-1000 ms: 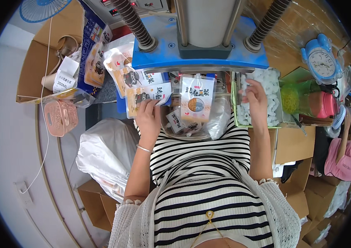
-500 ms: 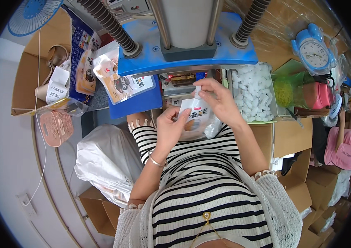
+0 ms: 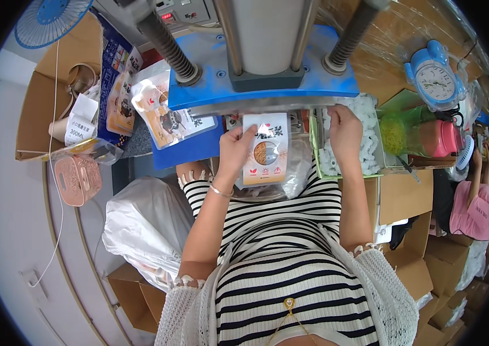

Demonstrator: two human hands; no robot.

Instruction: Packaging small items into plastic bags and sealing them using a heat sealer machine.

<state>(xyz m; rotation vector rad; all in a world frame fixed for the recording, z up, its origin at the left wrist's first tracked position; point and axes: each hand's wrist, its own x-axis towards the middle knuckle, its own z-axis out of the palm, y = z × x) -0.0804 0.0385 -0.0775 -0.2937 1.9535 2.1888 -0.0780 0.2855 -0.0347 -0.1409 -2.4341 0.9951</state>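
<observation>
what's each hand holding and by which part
The left hand grips the pouch by its upper left edge; whether the right hand holds anything cannot be told.

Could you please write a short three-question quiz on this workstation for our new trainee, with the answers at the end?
1. Which hand is gripping the printed pouch?
2. True or false: the blue clock is on the left side of the picture.
3. Multiple choice: which container is the right hand over?
a) the pink basket
b) the green-edged box of small white plastic pieces
c) the white sack

Key: 1. The left hand. 2. False; it is on the right side. 3. b.
</observation>
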